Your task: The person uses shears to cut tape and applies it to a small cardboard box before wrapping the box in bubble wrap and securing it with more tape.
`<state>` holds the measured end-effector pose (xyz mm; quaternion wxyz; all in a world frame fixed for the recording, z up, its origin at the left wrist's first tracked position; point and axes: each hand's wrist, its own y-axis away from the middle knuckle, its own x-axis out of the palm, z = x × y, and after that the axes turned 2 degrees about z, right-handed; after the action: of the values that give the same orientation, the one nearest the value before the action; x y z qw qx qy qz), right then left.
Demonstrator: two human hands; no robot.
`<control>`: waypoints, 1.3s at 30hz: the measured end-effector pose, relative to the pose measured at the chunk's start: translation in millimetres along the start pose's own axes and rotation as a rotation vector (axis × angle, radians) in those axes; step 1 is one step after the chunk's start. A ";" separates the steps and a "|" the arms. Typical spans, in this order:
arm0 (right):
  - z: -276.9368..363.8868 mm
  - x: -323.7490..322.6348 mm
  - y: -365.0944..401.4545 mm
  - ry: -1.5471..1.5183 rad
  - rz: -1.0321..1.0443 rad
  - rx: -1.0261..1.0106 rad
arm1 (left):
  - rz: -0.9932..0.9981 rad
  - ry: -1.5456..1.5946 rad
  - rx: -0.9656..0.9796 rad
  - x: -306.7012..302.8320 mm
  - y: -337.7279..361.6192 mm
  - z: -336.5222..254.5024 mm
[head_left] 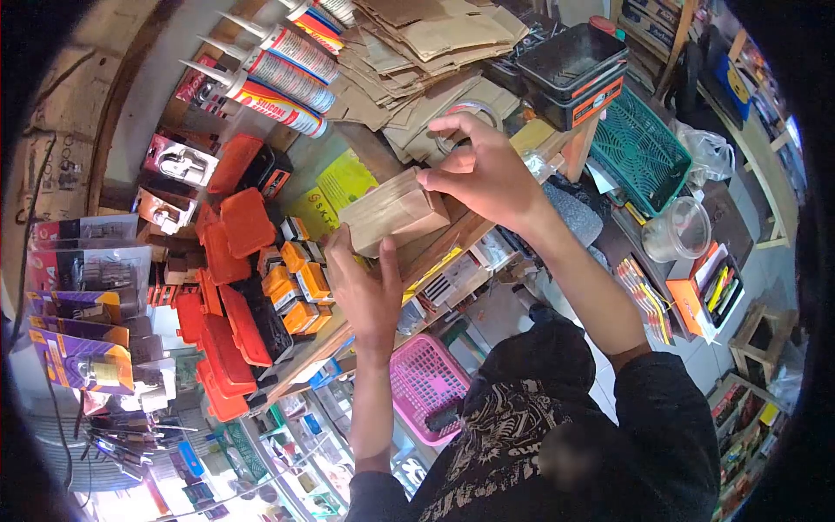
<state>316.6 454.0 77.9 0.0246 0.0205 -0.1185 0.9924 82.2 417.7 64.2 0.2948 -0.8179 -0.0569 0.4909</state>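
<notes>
In front of me, a small brown cardboard box [389, 209] is held tilted just above a wooden shelf edge. My left hand [365, 283] grips its near left end, thumb on the front side and fingers around the corner. At the box's upper right edge, my right hand [487, 174] pinches with the thumb and a finger, while its index finger is raised and bent. A yellow-green packet [335, 187] lies behind the box. Close to my left hand are several small orange-and-white boxes [300, 283].
Brown paper bags or sheets [426, 43] are piled at the back, near silicone tubes [278, 104] on the left. Red-orange cases [235, 326] stand left of my hands. A black bin [574, 61], a green basket [639, 148] and a clear tub [677, 230] are right. A pink basket [426, 378] sits below.
</notes>
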 end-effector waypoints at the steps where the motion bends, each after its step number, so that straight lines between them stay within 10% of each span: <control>1: 1.9 0.6 -0.7 0.001 0.004 -0.001 | -0.004 -0.023 0.011 -1.2 0.5 -0.2; 30: 3.0 12.3 -7.8 0.382 -0.022 -0.216 | 0.006 -0.104 -0.036 -11.3 12.8 -1.9; 39: -7.1 8.9 -14.7 0.147 0.102 -0.006 | 0.005 -0.095 0.012 -11.2 10.2 -2.3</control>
<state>308.2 470.3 74.9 -0.0172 -0.0584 -0.1201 0.9909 76.4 404.2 68.1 0.2955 -0.7918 -0.0658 0.5304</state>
